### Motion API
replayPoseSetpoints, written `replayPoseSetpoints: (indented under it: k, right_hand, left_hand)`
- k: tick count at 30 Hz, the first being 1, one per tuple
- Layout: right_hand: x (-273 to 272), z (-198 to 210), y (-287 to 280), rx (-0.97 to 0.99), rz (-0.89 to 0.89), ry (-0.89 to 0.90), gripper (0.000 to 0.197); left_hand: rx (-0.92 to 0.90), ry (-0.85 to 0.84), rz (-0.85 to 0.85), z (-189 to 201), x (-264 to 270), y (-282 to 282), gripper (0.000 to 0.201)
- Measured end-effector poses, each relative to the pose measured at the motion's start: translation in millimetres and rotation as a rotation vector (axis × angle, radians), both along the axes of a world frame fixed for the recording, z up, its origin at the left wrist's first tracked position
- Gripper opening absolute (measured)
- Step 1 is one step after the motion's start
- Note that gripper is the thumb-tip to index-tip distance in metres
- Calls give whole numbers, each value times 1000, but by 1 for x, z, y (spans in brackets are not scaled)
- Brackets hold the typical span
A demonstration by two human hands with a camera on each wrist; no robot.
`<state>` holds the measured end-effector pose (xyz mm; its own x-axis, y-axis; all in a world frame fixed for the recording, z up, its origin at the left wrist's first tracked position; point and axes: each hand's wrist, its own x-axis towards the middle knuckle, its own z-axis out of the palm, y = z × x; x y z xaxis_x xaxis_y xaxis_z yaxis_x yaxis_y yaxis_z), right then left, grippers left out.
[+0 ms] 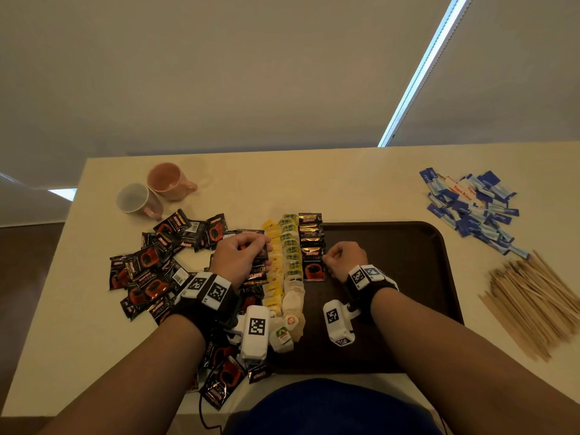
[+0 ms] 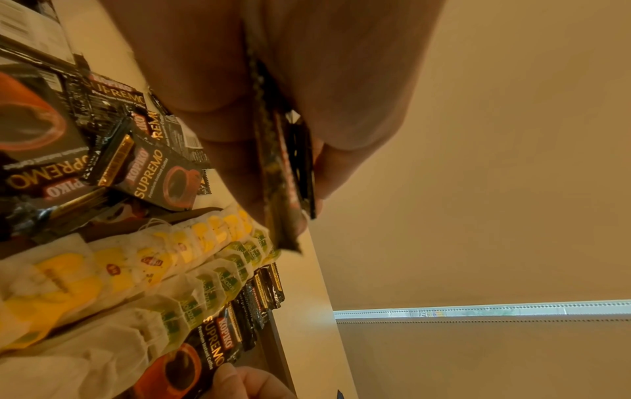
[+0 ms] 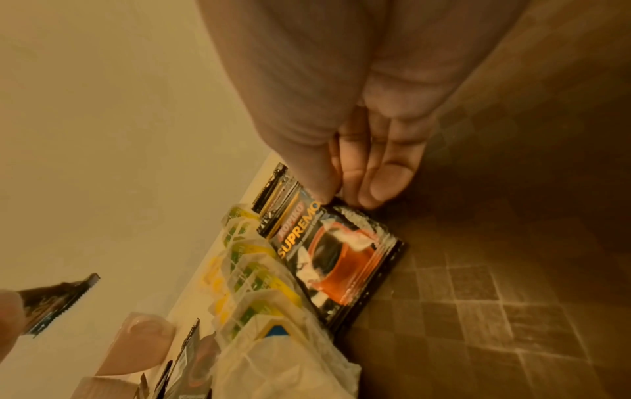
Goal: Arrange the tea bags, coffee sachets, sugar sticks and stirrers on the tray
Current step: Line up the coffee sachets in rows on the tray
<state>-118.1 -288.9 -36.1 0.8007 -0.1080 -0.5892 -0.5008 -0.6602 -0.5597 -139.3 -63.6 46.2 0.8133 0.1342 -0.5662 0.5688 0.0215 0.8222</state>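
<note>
Brown tray (image 1: 408,246) holds rows of tea bags (image 1: 290,262) and coffee sachets (image 1: 311,243); right hand (image 1: 345,259) pinches the nearest sachet (image 3: 341,259), left hand (image 1: 238,259) clamps a sachet bunch (image 2: 283,172) beside the tray

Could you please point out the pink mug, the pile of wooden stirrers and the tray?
pink mug (image 1: 166,180): head view, on its inner wall.
wooden stirrers (image 1: 533,306): head view, middle of the pile.
tray (image 1: 408,246): head view, bare dark floor right of the sachets.

At frame centre, the left hand (image 1: 240,259) holds coffee sachets (image 1: 258,271). The right hand (image 1: 343,259) touches the sachet row (image 1: 311,243) on the tray (image 1: 408,246).
</note>
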Motion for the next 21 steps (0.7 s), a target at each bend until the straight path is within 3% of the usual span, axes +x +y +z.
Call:
replayPoseSetpoints:
  k: [14, 21]
  right_hand:
    - [-2, 5, -4, -19, 32, 25, 19]
    - [4, 22, -8, -63, 32, -116, 14]
  left_hand:
    - [-21, 16, 11, 7, 0, -3, 16]
    - [-170, 46, 17, 16, 1, -6, 37]
